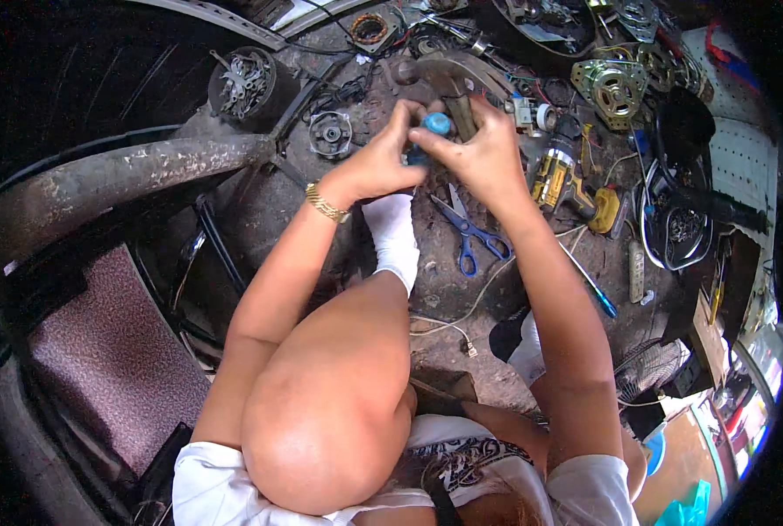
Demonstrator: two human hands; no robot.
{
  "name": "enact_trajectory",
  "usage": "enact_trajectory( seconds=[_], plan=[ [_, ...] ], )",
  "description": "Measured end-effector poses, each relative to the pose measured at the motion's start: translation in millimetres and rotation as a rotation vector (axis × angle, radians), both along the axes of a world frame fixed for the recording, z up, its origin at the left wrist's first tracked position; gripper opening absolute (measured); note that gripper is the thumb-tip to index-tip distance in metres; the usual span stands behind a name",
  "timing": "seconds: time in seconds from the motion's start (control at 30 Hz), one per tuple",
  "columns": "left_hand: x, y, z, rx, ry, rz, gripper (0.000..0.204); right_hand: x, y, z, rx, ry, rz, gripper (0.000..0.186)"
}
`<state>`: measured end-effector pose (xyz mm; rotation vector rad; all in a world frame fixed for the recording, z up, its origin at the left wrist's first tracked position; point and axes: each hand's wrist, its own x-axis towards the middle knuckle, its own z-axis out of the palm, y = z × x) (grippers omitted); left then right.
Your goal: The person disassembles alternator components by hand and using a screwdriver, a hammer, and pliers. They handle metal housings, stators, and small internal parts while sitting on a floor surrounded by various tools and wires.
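Observation:
My left hand (383, 158), with a gold-coloured watch (326, 201), curls around a small blue cylindrical object (437, 124). My right hand (479, 153) is closed beside it, its thumb against the blue object; its other fingertips are partly hidden. A hammer (448, 88) with a worn head is just above, its handle running down behind the right fingers; whether they grip it too, I cannot tell. Blue-handled scissors (469, 245) lie open on the floor below my hands, beside my white-socked foot (387, 232).
Around me are a yellow drill (562, 180), a metal fan part (330, 131), a pot of metal pieces (242, 83), metal plates (611, 92), a blue screwdriver (597, 294) and cables. A curved metal bar (146, 171) and pink speckled pad (115, 359) are at left.

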<state>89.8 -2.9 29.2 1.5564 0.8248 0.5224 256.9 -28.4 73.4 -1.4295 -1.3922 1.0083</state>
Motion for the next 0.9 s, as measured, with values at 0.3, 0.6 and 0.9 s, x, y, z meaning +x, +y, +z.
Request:
enact_trajectory(
  seconds=[0.3,0.6,0.9],
  plan=[
    [-66.8,-5.8,-95.8,-0.232,0.759,0.019,0.039,18.6,-13.6,18.3,-0.088,0.027,-0.258,0.032],
    [-31.0,61.7,-96.3,0.193,0.552,-0.476,0.019,39.9,-46.0,32.2,-0.134,0.031,-0.401,0.026],
    [-5.6,51.0,-131.2,-0.160,0.267,-0.867,0.018,33.3,-57.9,18.1,-0.272,0.070,-0.382,0.029]
  ],
)
